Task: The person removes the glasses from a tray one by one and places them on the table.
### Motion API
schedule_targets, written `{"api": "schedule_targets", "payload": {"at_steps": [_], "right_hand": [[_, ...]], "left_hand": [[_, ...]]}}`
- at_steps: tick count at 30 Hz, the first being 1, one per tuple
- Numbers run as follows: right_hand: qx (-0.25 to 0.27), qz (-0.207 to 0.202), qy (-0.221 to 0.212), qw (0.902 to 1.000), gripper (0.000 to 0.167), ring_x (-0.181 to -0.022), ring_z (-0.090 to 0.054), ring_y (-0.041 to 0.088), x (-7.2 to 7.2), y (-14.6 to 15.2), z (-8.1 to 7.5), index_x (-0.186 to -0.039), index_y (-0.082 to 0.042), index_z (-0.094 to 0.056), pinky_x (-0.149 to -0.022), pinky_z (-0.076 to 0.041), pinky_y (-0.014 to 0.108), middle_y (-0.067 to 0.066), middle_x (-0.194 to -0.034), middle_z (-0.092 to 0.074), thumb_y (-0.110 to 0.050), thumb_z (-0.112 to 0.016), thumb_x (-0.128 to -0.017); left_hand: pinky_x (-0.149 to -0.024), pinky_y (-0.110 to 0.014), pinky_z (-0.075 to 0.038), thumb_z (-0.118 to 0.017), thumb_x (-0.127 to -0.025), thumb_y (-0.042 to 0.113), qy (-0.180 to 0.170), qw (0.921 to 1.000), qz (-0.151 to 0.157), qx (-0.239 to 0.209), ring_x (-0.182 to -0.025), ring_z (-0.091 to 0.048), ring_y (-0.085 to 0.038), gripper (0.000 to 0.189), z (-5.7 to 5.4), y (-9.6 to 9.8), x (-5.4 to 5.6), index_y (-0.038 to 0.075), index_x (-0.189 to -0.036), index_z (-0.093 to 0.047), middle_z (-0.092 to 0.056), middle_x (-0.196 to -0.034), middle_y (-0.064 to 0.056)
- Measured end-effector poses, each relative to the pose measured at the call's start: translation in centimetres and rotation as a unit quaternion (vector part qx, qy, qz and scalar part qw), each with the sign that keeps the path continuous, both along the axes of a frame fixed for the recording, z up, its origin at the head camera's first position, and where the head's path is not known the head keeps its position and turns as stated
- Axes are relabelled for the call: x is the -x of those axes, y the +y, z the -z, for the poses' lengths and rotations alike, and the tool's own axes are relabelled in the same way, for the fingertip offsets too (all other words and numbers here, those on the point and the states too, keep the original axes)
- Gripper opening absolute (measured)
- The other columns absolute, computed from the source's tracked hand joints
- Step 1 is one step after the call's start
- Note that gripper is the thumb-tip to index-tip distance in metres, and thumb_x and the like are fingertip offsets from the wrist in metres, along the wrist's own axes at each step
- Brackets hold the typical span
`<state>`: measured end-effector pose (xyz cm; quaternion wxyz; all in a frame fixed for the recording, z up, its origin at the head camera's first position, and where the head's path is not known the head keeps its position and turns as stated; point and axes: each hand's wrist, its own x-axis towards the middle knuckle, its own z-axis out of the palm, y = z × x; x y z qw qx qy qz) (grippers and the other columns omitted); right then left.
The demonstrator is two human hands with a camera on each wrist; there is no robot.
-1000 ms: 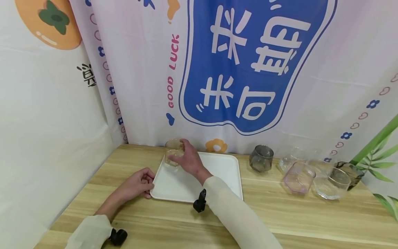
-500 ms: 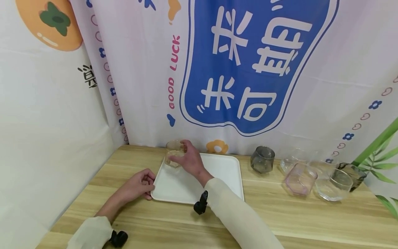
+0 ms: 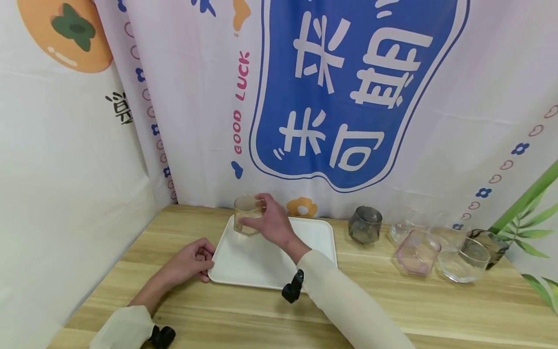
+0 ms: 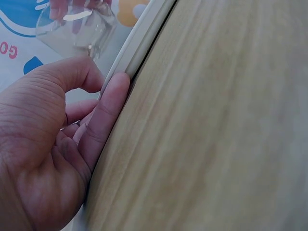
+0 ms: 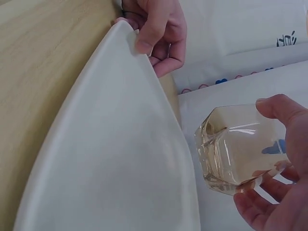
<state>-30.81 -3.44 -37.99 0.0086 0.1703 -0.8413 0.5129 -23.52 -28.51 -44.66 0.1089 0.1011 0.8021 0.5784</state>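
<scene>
A white rectangular tray (image 3: 248,264) lies on the wooden table. At its near left corner my left hand (image 3: 189,264) pinches the rim; the left wrist view shows thumb and fingers around the tray edge (image 4: 126,57). Over the far left part of the tray, my right hand (image 3: 279,225) grips a pale amber drinking glass (image 3: 245,214) from its right side. In the right wrist view the glass (image 5: 236,144) has a faceted base, with the thumb on one side and the other fingers curled around the opposite side.
Right of the tray stands a dark grey glass (image 3: 365,225). Farther right several more glasses cluster, among them a pink one (image 3: 417,252), a clear one (image 3: 464,261) and a dark one (image 3: 488,242). A printed cloth (image 3: 196,121) hangs along the table's back edge.
My right hand and the amber glass have shifted slightly to the right over the tray. The left hand keeps its place at the corner.
</scene>
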Motion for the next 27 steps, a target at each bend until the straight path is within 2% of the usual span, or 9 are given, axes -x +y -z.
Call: {"api": "schedule_targets", "payload": {"at_steps": [13, 23, 27], "right_hand": [[0.014, -0.007, 0.014, 0.9998, 0.079, -0.117, -0.056, 0.026, -1.8, 3.7, -1.7, -0.143, -0.012, -0.052, -0.097, -0.054, 0.041, 0.006, -0.130, -0.059, -0.039, -0.090, -0.079], [-0.013, 0.004, 0.044, 0.9989, 0.074, -0.117, -0.058, 0.026, -2.6, 7.4, -1.7, -0.140, -0.011, -0.054, -0.095, -0.055, 0.043, 0.005, -0.128, -0.060, -0.038, -0.088, -0.080], [-0.026, -0.006, 0.063, 0.9977, 0.070, -0.114, -0.059, 0.026, -3.1, 9.1, -1.5, -0.137, -0.011, -0.054, -0.088, -0.058, 0.042, 0.005, -0.124, -0.063, -0.034, -0.088, -0.080]], "left_hand": [[-0.062, -0.037, -0.063, -0.064, -0.095, -0.003, 0.005, 1.0000, 0.005, -0.004, -0.074, -0.062, -0.025, 0.030, 0.2, -0.1, 0.1, -0.010, -0.119, -0.048, -0.053, -0.093, -0.014], [-0.062, -0.038, -0.063, -0.064, -0.095, -0.003, 0.007, 0.9999, 0.006, -0.010, -0.074, -0.062, -0.025, 0.029, 0.2, -0.1, 0.1, -0.010, -0.118, -0.048, -0.053, -0.091, -0.013], [-0.062, -0.038, -0.063, -0.064, -0.095, -0.004, 0.003, 0.9999, 0.004, -0.012, -0.073, -0.062, -0.025, 0.029, 0.2, -0.1, 0.1, -0.010, -0.118, -0.048, -0.053, -0.091, -0.014]]}}
